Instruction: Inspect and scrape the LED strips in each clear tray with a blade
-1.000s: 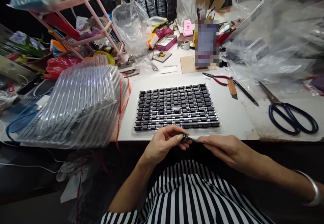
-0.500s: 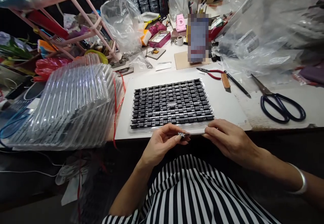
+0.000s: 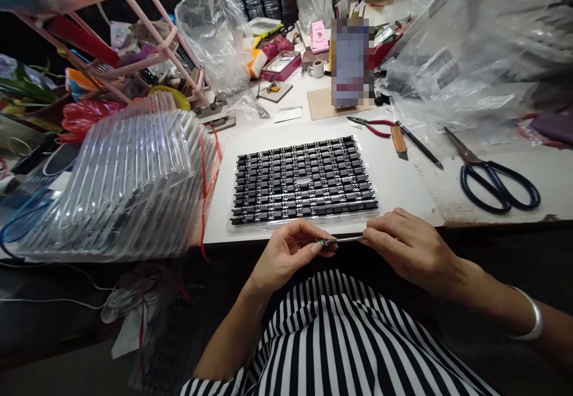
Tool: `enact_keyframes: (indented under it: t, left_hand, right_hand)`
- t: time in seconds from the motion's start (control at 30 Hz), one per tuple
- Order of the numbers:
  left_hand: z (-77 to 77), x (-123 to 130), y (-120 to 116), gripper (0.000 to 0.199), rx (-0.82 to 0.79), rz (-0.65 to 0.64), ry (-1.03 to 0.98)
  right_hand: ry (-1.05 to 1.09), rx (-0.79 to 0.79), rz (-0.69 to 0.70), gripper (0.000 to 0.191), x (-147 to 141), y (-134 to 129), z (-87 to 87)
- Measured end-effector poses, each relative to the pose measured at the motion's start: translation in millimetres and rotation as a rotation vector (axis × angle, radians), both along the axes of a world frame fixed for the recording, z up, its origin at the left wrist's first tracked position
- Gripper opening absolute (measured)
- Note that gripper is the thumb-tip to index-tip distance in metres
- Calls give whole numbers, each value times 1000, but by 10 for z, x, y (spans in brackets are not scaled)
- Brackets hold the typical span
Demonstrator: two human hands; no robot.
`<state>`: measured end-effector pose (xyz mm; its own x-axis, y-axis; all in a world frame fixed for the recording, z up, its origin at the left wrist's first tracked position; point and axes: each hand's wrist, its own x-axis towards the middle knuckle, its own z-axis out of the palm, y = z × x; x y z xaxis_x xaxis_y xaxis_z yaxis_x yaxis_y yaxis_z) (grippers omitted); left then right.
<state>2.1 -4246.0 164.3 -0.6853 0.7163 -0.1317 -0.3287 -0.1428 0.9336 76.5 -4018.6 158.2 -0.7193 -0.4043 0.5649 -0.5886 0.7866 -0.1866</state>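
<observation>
Between thumb and fingers, my left hand (image 3: 286, 256) pinches a small dark electronic part (image 3: 326, 243) with a metallic glint. My right hand (image 3: 405, 247) is closed on a thin metal tool, probably tweezers (image 3: 351, 238), whose tip reaches to the part. Both hands are just off the table's front edge. Right behind them lies a clear plastic tray (image 3: 250, 227) filled with rows of small black circuit modules (image 3: 304, 181). One slot near its middle shows bare plastic.
A tall stack of clear plastic trays (image 3: 129, 175) stands at the left, beside a red string (image 3: 205, 199). Scissors (image 3: 496, 184), a dark pen-like tool (image 3: 418, 144), a wooden-handled blade (image 3: 399, 141) and red-handled pliers (image 3: 376, 127) lie at the right. Plastic bags (image 3: 474, 68) pile behind them.
The metal tool in my right hand now shows more clearly against the part. The part has turned a little in my left fingers. The tray stays put.
</observation>
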Motion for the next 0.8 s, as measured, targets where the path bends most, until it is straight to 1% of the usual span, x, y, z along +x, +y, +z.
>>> enact_keyframes:
  t: [0.13,0.23,0.33,0.4,0.43,0.53,0.7,0.8]
  left_hand:
    - [-10,-4,-16,11,-29,-56,4]
    - [6,-7,-22,11,-40,-83,14]
    - [21,-13,-27,11,-47,-102,27]
    - [17,-18,-29,12,-44,-128,25]
    - [11,-19,-30,12,-44,-140,20]
    - [-9,-19,-30,13,-51,-155,3]
    - [-14,1,-39,16,-92,-164,-15]
    - [-17,9,-49,17,-104,-179,-26]
  right_hand:
    - [-42,43,40,17,-17,13,-12]
    - [-95,20,59,21,-9,6,-18]
    - [-267,-45,110,22,21,-9,3]
    - [-377,-90,139,16,37,-21,28]
    - [-396,-108,147,14,40,-27,38]
    - [-333,-107,143,14,29,-41,41]
    - [-183,-2,135,22,7,-58,-6]
    - [-216,2,125,22,30,-78,6]
